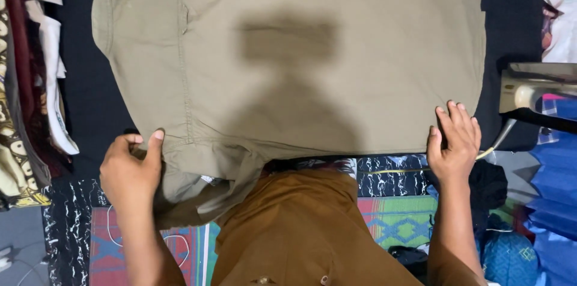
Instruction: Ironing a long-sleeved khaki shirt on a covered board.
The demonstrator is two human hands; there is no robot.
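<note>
An olive-green garment (300, 51) lies spread flat on a dark surface (90, 94), filling most of the view. My left hand (129, 172) pinches the garment's near left edge between thumb and fingers, where the cloth bunches and hangs down. My right hand (455, 142) lies flat with fingers together on the garment's near right corner. A shadow of a head falls across the middle of the cloth. My brown-clad lap (300, 232) is below, between my arms.
A clothes iron (532, 91) stands at the right edge, its cord trailing toward my right hand. Folded clothes (30, 94) are stacked at the left. Blue fabric (553, 190) lies at the right, and a patterned mat (396, 217) covers the floor.
</note>
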